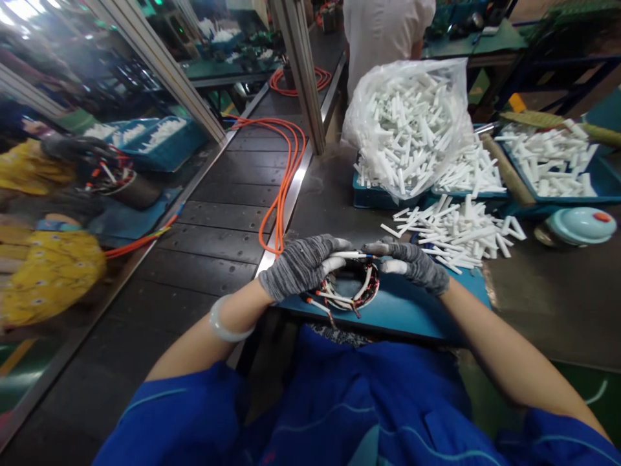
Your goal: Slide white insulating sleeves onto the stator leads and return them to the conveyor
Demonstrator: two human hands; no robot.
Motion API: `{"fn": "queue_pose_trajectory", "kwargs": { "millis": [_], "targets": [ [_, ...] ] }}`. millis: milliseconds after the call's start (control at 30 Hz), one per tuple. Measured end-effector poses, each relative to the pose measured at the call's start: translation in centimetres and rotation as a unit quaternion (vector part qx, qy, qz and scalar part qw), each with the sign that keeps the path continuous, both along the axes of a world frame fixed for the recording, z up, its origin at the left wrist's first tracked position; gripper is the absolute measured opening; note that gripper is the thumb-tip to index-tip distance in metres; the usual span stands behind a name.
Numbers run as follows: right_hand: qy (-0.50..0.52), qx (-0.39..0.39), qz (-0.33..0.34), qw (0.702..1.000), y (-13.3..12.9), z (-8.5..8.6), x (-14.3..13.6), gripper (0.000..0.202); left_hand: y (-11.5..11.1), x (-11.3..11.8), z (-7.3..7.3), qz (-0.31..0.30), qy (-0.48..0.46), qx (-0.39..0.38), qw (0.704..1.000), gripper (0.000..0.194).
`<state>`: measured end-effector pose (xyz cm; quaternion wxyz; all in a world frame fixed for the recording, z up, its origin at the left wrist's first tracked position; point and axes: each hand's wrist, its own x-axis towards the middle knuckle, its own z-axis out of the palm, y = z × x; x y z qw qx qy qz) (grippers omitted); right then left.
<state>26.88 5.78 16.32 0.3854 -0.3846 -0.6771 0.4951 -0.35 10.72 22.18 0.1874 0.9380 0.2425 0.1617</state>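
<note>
A motor stator (372, 290), ring-shaped with red-and-black windings, sits on a blue mat (412, 310) close to my body. White sleeves cover several of its leads, and two sleeved leads with orange tips (320, 304) stick out at its near left side. My left hand (303, 265), in a grey knit glove, pinches a white sleeve (353, 255) above the ring's far rim. Also gloved, my right hand (417, 264) has thumb and fingers closed at the sleeve's right end, around a thin wire (370, 256) with a blue bit. The fingertips partly hide this wire.
Loose white sleeves (460, 230) lie in a pile right of the mat. Behind are a bag of sleeves (412, 129), blue bins (538, 194) and a light-blue lidded container (579, 226). Orange cables (286, 188) cross the conveyor (218, 223). A co-worker's gloved hand (72, 147) handles another stator.
</note>
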Motion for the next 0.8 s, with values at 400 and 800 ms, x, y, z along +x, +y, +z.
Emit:
{"fn": "queue_pose_trajectory", "kwargs": {
  "millis": [400, 800],
  "targets": [
    [-0.215, 0.115, 0.091, 0.966, 4.0, 3.6, -4.0, 0.07, -0.9, 0.5, 1.9, 0.108, 0.077, 0.094, 0.987, 0.03],
    [-0.459, 0.242, 0.076, 0.851, 2.3, 3.2, -4.0, 0.052, 0.5, -1.3, 0.1, 0.063, 0.049, -0.16, 0.984, 0.032]
  ]
}}
